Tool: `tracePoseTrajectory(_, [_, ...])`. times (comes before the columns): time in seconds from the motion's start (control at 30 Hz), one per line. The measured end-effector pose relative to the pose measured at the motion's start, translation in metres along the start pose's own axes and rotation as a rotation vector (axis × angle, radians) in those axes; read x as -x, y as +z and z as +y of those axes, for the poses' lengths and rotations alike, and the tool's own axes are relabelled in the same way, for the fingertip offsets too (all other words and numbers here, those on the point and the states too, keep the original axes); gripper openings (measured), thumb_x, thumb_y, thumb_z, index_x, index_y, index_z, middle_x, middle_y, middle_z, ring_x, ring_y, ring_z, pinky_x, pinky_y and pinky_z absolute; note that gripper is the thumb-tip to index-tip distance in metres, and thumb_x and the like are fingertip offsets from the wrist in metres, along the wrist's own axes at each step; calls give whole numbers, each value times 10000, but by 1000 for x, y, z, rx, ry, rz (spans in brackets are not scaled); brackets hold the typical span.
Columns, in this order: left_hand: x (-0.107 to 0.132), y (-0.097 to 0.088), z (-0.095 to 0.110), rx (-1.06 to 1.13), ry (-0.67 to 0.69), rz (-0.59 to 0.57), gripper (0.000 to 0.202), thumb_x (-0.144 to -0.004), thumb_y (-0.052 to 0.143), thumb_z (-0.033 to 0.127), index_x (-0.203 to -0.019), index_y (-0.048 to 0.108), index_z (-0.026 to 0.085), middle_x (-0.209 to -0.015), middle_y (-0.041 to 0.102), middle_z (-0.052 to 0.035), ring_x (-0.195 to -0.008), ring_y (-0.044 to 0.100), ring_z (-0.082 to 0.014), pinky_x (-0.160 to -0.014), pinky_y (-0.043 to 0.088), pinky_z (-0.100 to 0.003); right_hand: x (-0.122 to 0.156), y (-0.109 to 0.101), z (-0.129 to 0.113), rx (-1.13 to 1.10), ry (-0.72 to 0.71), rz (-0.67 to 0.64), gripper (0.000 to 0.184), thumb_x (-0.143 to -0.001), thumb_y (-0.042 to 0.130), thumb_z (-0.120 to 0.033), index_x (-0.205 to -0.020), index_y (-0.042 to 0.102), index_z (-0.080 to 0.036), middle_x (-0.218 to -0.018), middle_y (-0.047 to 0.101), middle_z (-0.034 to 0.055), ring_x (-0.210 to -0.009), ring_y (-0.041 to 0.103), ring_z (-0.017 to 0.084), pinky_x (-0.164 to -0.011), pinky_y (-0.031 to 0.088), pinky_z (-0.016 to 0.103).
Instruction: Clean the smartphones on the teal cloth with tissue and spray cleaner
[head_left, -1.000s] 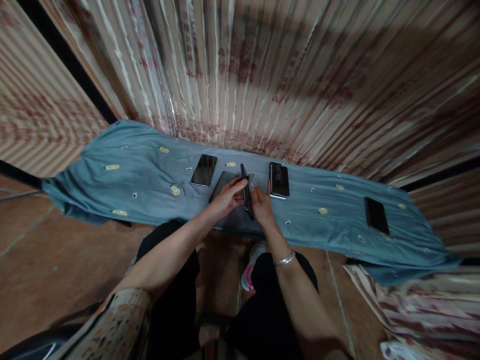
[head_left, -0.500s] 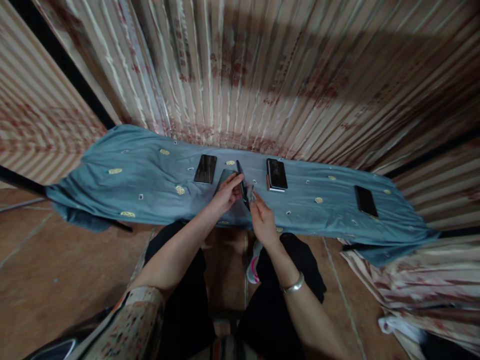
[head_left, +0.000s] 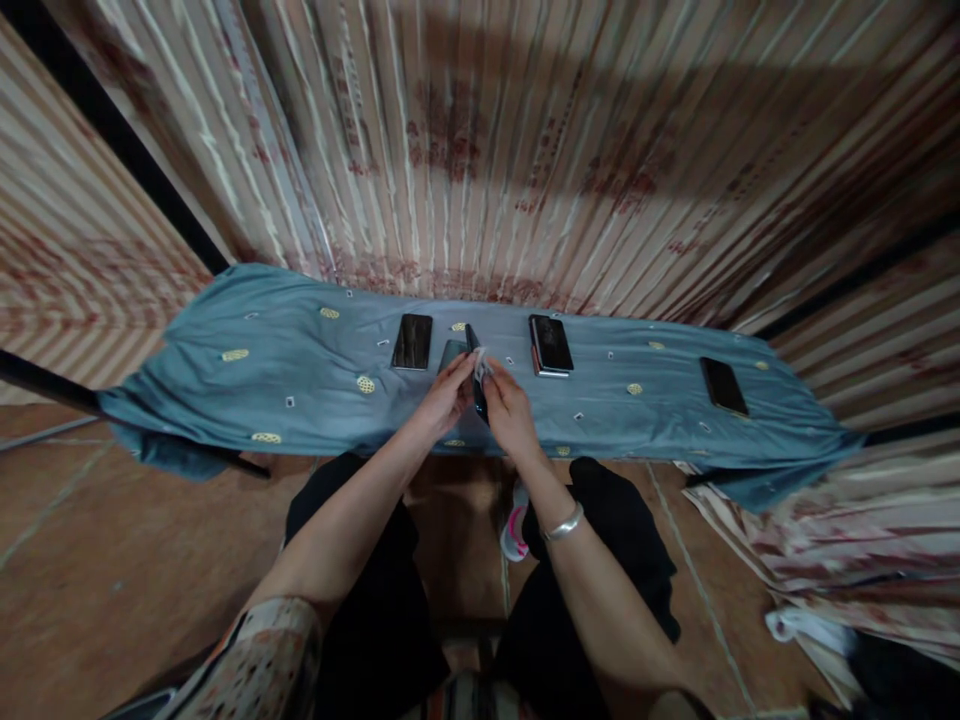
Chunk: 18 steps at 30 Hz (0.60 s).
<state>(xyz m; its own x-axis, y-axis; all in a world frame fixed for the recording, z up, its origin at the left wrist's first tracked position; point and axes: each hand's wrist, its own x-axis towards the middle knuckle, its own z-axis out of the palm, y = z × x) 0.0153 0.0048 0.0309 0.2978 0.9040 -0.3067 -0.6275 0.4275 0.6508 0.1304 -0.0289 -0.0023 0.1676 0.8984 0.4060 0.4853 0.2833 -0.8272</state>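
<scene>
My left hand [head_left: 448,393] grips a dark phone [head_left: 480,400], held on edge above the cloth-covered bench. A crumpled pale grey cloth or wipe [head_left: 481,362] is pinched in my right hand [head_left: 510,405] and touches the phone's side and upper part. Beneath and behind my left hand lies another phone [head_left: 451,352], partly hidden by the fingers. To its left a black phone [head_left: 412,341] rests flat with its screen up. A stack of phones [head_left: 551,344] lies to the right of my hands.
One more black phone [head_left: 724,386] lies near the bench's right end. A blue patterned cloth [head_left: 315,350] drapes over the bench. Striped curtains [head_left: 465,150] hang behind it, with dark frame poles [head_left: 120,130] at the sides. My knees are close below the front edge.
My right hand has moved up and left, bringing the crumpled cloth higher along the phone. The held phone has tilted slightly. The whole view has shifted a little.
</scene>
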Motion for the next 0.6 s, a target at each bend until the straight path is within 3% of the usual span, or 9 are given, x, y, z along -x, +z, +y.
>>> tracePoseTrajectory(0.17, [0, -6, 3, -36, 15, -21, 87, -870, 798, 206, -899, 722, 173, -763, 733, 18, -669, 660, -111, -637, 529, -221, -20, 6, 2, 4, 0, -23, 497, -1068, 462, -483, -1380, 754, -230, -1486, 718, 104, -1466, 608, 285, -1318, 386, 532])
tracePoseTrajectory(0.4, [1, -13, 7, -58, 42, -55, 160, -831, 860, 261, -908, 745, 180, -810, 748, 13, -719, 669, -109, -693, 541, -213, 1, 2, -8, -8, -94, -32, 470, -1060, 477, -444, -1400, 753, -270, -1486, 724, 60, -1491, 590, 269, -1320, 386, 531])
tracePoseTrajectory(0.6, [8, -19, 9, -94, 36, -79, 309, -713, 964, 294, -901, 745, 183, -727, 712, 56, -620, 622, -74, -575, 484, -170, -13, 1, -14, 2, -141, -102, 482, -1034, 461, -342, -1419, 740, -261, -1533, 691, 47, -1518, 561, 237, -1348, 345, 505])
